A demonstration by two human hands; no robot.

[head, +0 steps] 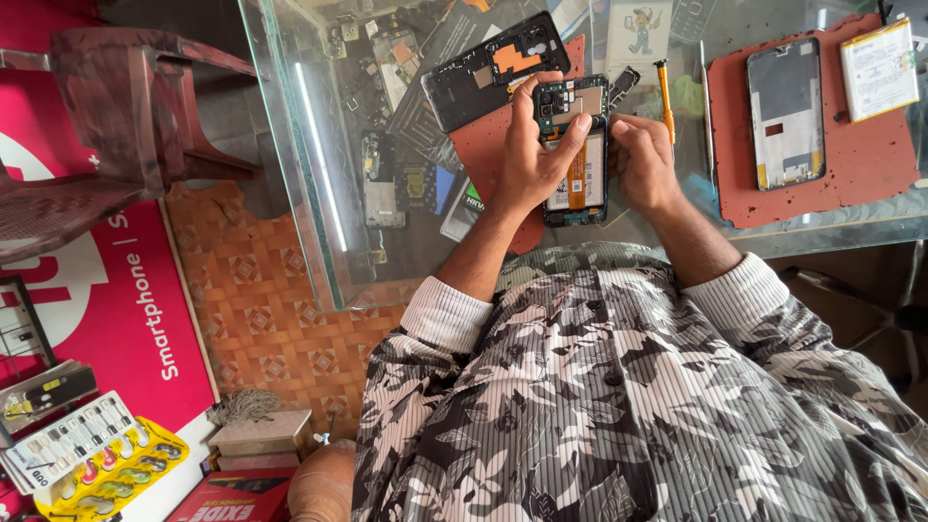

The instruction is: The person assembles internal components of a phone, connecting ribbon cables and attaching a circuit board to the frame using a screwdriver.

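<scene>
Opened phone [577,155] held over near edge of glass table [290,145], long axis running 12 to 6 o'clock, camera end at 12. Left hand [527,159] clasps it from 9 o'clock side, grip clenched around the body, thumb lying across exposed board and orange flex strip. Right hand [643,164] at 3 o'clock side, fingers curled against phone's edge; whether pinching something small, cannot tell. Both hands equally close, touching it. Black back frame [493,68] at 11 o'clock, just beyond. Orange-handled tool [665,97] at 1 o'clock. Red mat [851,164] with second phone frame [785,111] and battery [878,68] well off toward 3 o'clock.
</scene>
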